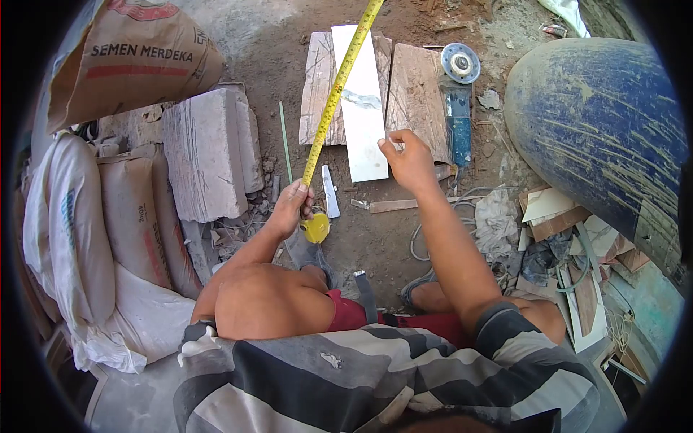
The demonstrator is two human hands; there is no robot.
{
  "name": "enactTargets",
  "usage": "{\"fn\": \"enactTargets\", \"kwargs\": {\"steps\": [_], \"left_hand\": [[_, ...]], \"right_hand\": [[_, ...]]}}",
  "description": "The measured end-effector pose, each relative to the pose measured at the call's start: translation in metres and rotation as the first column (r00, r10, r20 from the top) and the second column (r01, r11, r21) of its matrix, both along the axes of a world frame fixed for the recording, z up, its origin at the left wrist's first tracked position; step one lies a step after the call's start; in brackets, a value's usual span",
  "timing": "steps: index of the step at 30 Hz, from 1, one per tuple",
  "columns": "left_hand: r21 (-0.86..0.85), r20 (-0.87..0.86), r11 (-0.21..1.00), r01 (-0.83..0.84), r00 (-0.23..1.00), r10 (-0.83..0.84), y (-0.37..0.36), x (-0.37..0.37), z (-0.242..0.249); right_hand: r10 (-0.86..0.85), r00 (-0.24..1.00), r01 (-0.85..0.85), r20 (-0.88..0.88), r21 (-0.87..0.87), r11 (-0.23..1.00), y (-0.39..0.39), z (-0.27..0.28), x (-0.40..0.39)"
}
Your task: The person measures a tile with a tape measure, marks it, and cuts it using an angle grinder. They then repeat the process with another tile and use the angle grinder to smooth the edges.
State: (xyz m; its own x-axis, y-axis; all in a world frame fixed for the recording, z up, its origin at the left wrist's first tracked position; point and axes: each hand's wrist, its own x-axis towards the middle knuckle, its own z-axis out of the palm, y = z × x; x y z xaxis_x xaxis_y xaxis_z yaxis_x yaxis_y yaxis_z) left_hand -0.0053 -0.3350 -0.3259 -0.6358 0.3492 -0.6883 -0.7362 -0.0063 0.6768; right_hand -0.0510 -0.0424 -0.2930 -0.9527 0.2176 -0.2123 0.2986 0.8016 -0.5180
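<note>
My left hand (292, 206) is closed round the blade of a yellow tape measure (316, 228), near its yellow case. The extended tape blade (338, 90) slants up and right, over a white marble-like tile strip (364, 108). That strip lies on two reddish, scored stone slabs (419, 94). At the strip's lower right edge is my right hand (410, 160), thumb and index finger close together; whether something small is between them I cannot make out. Right of the slabs lies a blue angle grinder (458, 123) with its disc at the top.
Cement bags (137, 216) and a paper sack (144, 61) stand at left, beside pale stone blocks (206, 155). A big blue drum (599, 130) is at right, above broken tile pieces (548, 209). A cable (417, 245) and wooden stick (404, 205) lie on the ground.
</note>
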Motion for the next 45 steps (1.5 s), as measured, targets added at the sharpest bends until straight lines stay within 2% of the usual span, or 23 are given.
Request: {"fn": "enactTargets", "kwargs": {"steps": [1,2,3,6,7,12,15,16,18,19,21,22,24,26,29,31,35,37,38,40,43,44,45], "left_hand": [[0.027,0.036,1.0,-0.012,0.999,0.011,0.008,0.001,-0.004],[0.051,0.073,0.998,-0.024,0.997,0.021,0.014,0.003,-0.009],[0.108,0.091,0.994,-0.033,0.996,0.024,0.02,0.003,-0.011],[0.21,0.201,0.971,-0.118,0.977,0.075,0.038,0.011,-0.029],[0.266,0.206,0.956,-0.122,0.976,0.067,0.041,0.013,-0.039],[0.197,0.196,0.976,-0.097,0.979,0.058,0.057,0.017,-0.062],[0.057,0.005,0.998,0.004,1.0,-0.004,0.062,0.009,-0.049],[0.054,0.011,0.999,0.005,1.0,-0.006,0.06,0.009,-0.055],[-0.02,-0.182,0.998,0.051,0.982,-0.054,0.058,0.007,-0.07],[-0.02,-0.172,0.999,0.05,0.984,-0.053,0.058,0.003,-0.066],[0.013,-0.166,1.0,0.018,0.986,-0.015,0.058,-0.006,-0.059],[0.01,-0.145,1.0,0.022,0.989,-0.02,0.06,-0.007,-0.059],[0.049,-0.167,0.998,-0.025,0.985,0.033,0.063,-0.012,-0.06],[0.015,-0.196,1.0,0.004,0.981,-0.001,0.061,-0.016,-0.057],[0.086,-0.182,0.995,-0.058,0.981,0.073,0.066,-0.014,-0.05],[0.078,-0.201,0.997,-0.027,0.979,0.043,0.065,-0.01,-0.049],[0.072,-0.291,0.997,0.024,0.957,-0.002,0.064,-0.012,-0.041],[0.077,-0.267,0.997,0.01,0.964,0.011,0.061,-0.006,-0.034],[0.081,-0.263,0.997,-0.004,0.964,0.025,0.061,-0.007,-0.031],[0.08,-0.276,0.996,-0.03,0.96,0.052,0.058,-0.005,-0.011],[-0.06,-0.24,0.996,-0.068,0.969,0.052,0.055,-0.01,0.026],[-0.064,-0.248,0.995,-0.082,0.967,0.064,0.055,-0.011,0.034],[-0.075,-0.222,0.99,-0.122,0.97,0.103,0.057,-0.012,0.042]], "right_hand": [[-0.04,0.993,0.074,0.109,-0.329,0.942,-0.005,0.003,-0.007],[-0.042,0.973,0.176,0.227,-0.61,0.772,-0.011,0.003,-0.012],[-0.014,0.969,0.176,0.247,-0.651,0.738,-0.017,-0.002,-0.014],[0.087,0.969,0.086,0.229,-0.652,0.753,-0.036,-0.029,-0.012],[0.069,0.967,0.112,0.246,-0.651,0.751,-0.043,-0.035,-0.012],[0.038,0.988,0.062,0.151,-0.604,0.794,-0.061,-0.049,-0.012],[-0.02,0.969,0.142,0.245,-0.491,0.859,-0.062,-0.036,-0.001],[-0.021,0.968,0.146,0.25,-0.493,0.858,-0.061,-0.036,0.012],[-0.069,0.97,0.178,0.233,-0.488,0.854,-0.056,-0.045,0.045],[-0.068,0.968,0.183,0.243,-0.487,0.854,-0.054,-0.048,0.063],[0.239,0.886,-0.022,0.398,-0.478,0.878,-0.051,-0.054,0.093],[0.236,0.878,-0.008,0.416,-0.482,0.876,-0.054,-0.059,0.104],[0.377,0.898,-0.322,0.225,-0.245,0.914,-0.067,-0.067,0.115],[0.387,0.876,-0.304,0.286,-0.295,0.906,-0.074,-0.07,0.108],[0.276,0.922,-0.188,0.27,-0.311,0.932,-0.082,-0.084,0.105],[0.209,0.938,-0.097,0.276,-0.371,0.924,-0.084,-0.085,0.102],[0.206,0.954,-0.127,0.219,-0.327,0.936,-0.078,-0.085,0.105],[0.175,0.959,-0.033,0.225,-0.523,0.852,-0.074,-0.083,0.107],[0.189,0.957,-0.048,0.222,-0.52,0.853,-0.072,-0.081,0.105],[0.21,0.899,0.081,0.385,-0.616,0.784,-0.074,-0.059,0.11],[0.28,0.911,-0.018,0.303,-0.65,0.76,-0.072,-0.023,0.12],[0.311,0.921,-0.081,0.234,-0.665,0.742,-0.071,-0.012,0.123],[0.355,0.902,-0.119,0.247,-0.647,0.753,-0.068,0.001,0.126]]}}
